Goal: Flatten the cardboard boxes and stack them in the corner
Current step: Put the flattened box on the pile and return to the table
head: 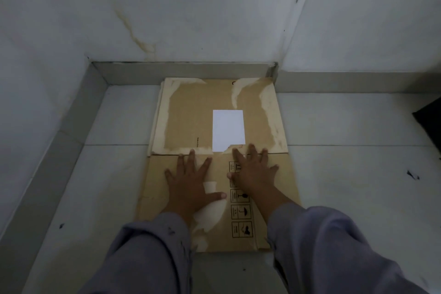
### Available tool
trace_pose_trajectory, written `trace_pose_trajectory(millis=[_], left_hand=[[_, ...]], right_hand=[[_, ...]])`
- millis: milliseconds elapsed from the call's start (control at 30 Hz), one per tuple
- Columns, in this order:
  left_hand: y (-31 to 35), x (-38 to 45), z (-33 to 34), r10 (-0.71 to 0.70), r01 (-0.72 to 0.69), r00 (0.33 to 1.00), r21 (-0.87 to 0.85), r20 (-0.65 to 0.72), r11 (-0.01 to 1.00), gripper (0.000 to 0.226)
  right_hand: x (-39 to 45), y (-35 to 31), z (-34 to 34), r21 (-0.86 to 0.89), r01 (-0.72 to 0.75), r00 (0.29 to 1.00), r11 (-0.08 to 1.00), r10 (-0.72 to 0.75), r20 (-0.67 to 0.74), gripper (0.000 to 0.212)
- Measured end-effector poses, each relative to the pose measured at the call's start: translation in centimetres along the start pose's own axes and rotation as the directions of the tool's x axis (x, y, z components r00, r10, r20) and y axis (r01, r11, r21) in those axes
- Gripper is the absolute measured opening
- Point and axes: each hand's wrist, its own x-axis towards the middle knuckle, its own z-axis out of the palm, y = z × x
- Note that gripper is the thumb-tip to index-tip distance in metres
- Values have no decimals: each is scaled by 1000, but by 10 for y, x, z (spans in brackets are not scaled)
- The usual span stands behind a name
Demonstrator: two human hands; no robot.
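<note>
1. A person's left hand and right hand lie spread, fingers straight and palms down, side by side on a flattened cardboard box on the pale tiled floor.

2. The box rests near the corner where two white walls meet, its far end against the grey skirting. The far half carries a white label and torn, paler patches; the near half shows a column of printed handling symbols between the wrists.

3. Paler edges showing at the far left suggest more flattened board underneath, though how many sheets cannot be told.

4. Both fingertips reach the crease between the two halves, where the person appears to be pressing the board flat.

5. The cardboard looks light and fairly stiff, likely to spring up along its folds, and its peeled surface suggests it tears easily. To shift it, gripping both long side edges would probably serve better than the ragged far end.

6. Grey sleeves fill the near foreground.
</note>
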Motion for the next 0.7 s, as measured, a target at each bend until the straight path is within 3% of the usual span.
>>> trace_pose_trajectory(millis=[200, 333, 467, 700], left_hand=[[26, -25, -17, -52, 58, 996, -75, 71, 995, 100], [52, -71, -56, 34, -31, 997, -35, 72, 999, 69], [75, -130, -131, 162, -165, 981, 25, 110, 986, 46], [129, -216, -313, 218, -227, 958, 28, 186, 974, 45]], right_hand=[[-36, -5, -3, 33, 37, 999, 999, -37, -11, 53], [-89, 10, -37, 93, -39, 999, 995, 35, 39, 43], [-163, 21, -104, 192, -175, 984, 966, 170, 42, 37], [-286, 35, -271, 233, -213, 974, 949, 224, -22, 36]])
